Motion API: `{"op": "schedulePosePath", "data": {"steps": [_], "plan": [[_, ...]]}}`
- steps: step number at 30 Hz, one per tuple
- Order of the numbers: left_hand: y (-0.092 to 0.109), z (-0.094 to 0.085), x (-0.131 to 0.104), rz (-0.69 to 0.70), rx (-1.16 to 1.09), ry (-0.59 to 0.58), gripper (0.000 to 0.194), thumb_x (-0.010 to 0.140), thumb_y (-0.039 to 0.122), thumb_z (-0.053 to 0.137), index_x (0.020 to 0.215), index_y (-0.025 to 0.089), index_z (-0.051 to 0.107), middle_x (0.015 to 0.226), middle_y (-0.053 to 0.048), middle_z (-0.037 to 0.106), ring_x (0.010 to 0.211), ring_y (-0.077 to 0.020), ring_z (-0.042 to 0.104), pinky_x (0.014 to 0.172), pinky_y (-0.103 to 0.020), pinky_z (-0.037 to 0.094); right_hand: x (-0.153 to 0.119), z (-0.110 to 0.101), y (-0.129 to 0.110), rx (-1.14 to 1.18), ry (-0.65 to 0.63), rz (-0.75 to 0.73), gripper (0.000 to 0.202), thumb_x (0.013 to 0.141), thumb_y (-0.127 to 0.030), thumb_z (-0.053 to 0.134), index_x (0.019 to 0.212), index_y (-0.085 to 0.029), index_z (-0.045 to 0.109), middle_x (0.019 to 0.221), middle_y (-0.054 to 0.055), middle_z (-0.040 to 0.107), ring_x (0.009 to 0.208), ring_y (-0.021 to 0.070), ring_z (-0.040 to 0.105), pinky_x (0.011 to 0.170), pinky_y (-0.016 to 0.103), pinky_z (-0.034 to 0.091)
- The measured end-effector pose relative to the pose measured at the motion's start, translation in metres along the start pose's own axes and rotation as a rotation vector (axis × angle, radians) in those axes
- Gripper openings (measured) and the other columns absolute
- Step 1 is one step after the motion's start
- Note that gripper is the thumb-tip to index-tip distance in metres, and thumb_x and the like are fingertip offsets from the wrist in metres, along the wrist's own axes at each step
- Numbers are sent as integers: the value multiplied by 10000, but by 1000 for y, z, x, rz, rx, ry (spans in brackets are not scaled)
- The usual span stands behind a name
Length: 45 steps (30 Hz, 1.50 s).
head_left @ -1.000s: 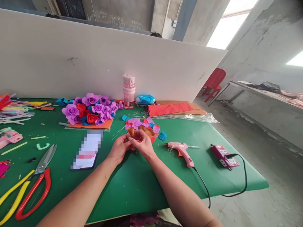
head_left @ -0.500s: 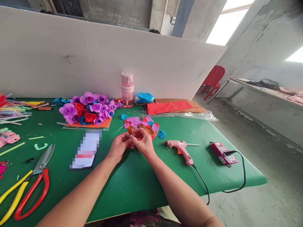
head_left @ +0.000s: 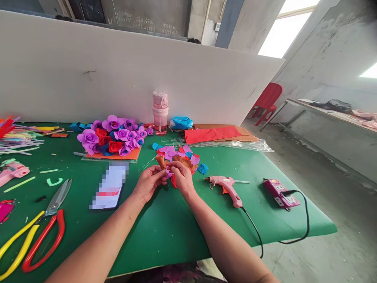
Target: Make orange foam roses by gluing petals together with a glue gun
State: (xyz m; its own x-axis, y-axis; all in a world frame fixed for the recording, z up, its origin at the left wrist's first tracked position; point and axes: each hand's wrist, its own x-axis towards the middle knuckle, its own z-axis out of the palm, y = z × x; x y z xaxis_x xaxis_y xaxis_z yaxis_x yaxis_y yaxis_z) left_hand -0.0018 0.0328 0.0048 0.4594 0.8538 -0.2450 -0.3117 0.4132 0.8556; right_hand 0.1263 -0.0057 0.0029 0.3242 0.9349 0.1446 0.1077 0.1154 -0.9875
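Note:
A small rolled brown paper piece (head_left: 161, 161) stands up from the pinched fingers of my left hand (head_left: 149, 181). Close beside it, my right hand (head_left: 182, 179) has its fingers bent together near the brown piece; what they hold, if anything, is too small to make out. Behind both hands lie cut petals (head_left: 168, 152) in purple, red, blue and brown. A pink glue gun (head_left: 226, 186) rests on its side to the right of my right hand. Left of my hands a phone (head_left: 110, 188) lies on the green table (head_left: 165, 243).
Red and yellow-handled shears (head_left: 59, 228) lie at the left. Finished paper flowers (head_left: 113, 135), a pink bottle (head_left: 160, 113) and red paper (head_left: 212, 134) line the back, before a white board (head_left: 123, 74). A purple box (head_left: 281, 193) with a black cable sits at the right.
My right hand has moved slightly away from my left, and its fingers have come off the brown piece. A red petal now shows between the hands. The view has shifted a little.

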Motion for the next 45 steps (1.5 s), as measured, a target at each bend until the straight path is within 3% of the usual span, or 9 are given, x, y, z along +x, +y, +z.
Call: {"op": "schedulePosePath", "data": {"steps": [5, 13, 18, 21, 24, 29, 34, 38, 45], "plan": [[0, -2, 2, 3, -49, 10, 301, 569, 257, 840, 692, 143, 590, 670, 14, 649, 574, -81, 603, 553, -193, 502, -5, 6, -1, -61, -14, -42, 278, 769, -229, 453, 922, -193, 681, 960, 40, 697, 907, 197, 635, 821, 314, 492], [0, -3, 2, 23, -63, 41, 304, 539, 265, 852, 654, 145, 597, 651, 27, 628, 585, -79, 587, 595, -211, 507, -13, 7, -8, -323, -33, -296, 298, 817, -216, 459, 1021, -199, 675, 943, 60, 657, 842, 182, 616, 779, 303, 487], [0, -5, 4, 13, -77, 70, 310, 496, 260, 862, 634, 139, 612, 602, 44, 599, 534, -56, 546, 514, -170, 455, -17, 7, -15, -602, -73, -427, 330, 826, -222, 482, 1104, -180, 655, 1016, 97, 653, 931, 231, 594, 821, 358, 456], [0, -7, 5, -1, -113, 78, 323, 471, 242, 870, 638, 130, 617, 605, 37, 617, 532, -53, 553, 507, -158, 453, -17, 8, -15, -611, -82, -443, 317, 823, -231, 501, 1095, -187, 657, 1018, 94, 648, 922, 226, 591, 812, 354, 452], [1, -8, 4, -18, -107, 50, 327, 497, 246, 867, 651, 130, 603, 611, 26, 633, 537, -63, 570, 532, -173, 481, -13, 7, -11, -364, -22, -352, 240, 833, -238, 490, 976, -189, 676, 960, 69, 651, 852, 182, 599, 776, 308, 466], [4, -4, 0, -6, -26, -2, 312, 563, 234, 841, 684, 144, 568, 628, 19, 638, 525, -77, 570, 512, -196, 488, 1, 1, 1, 60, 85, -23, 226, 787, -385, 600, 703, -176, 589, 658, -11, 572, 600, 120, 525, 587, 242, 425], [3, 0, -2, -12, 23, -58, 291, 589, 230, 826, 682, 146, 564, 640, 25, 621, 529, -69, 558, 501, -187, 475, 2, 2, 0, 253, -61, 128, 300, 735, -469, 663, 734, -173, 613, 653, -24, 592, 596, 106, 542, 600, 230, 432], [1, 0, -3, 5, 65, -87, 257, 614, 240, 811, 731, 146, 603, 664, 32, 606, 532, -68, 554, 502, -193, 479, -1, 3, -6, 326, -118, 194, 302, 646, -419, 759, 757, -178, 614, 662, -36, 604, 551, 91, 535, 542, 217, 418], [4, -3, -3, -39, 49, -239, 174, 697, 219, 759, 744, 132, 616, 718, 0, 631, 529, -61, 547, 494, -188, 473, 4, -11, -5, 636, -328, 385, 235, 671, -346, 761, 726, -159, 631, 607, -34, 568, 530, 75, 520, 531, 203, 417]]}}
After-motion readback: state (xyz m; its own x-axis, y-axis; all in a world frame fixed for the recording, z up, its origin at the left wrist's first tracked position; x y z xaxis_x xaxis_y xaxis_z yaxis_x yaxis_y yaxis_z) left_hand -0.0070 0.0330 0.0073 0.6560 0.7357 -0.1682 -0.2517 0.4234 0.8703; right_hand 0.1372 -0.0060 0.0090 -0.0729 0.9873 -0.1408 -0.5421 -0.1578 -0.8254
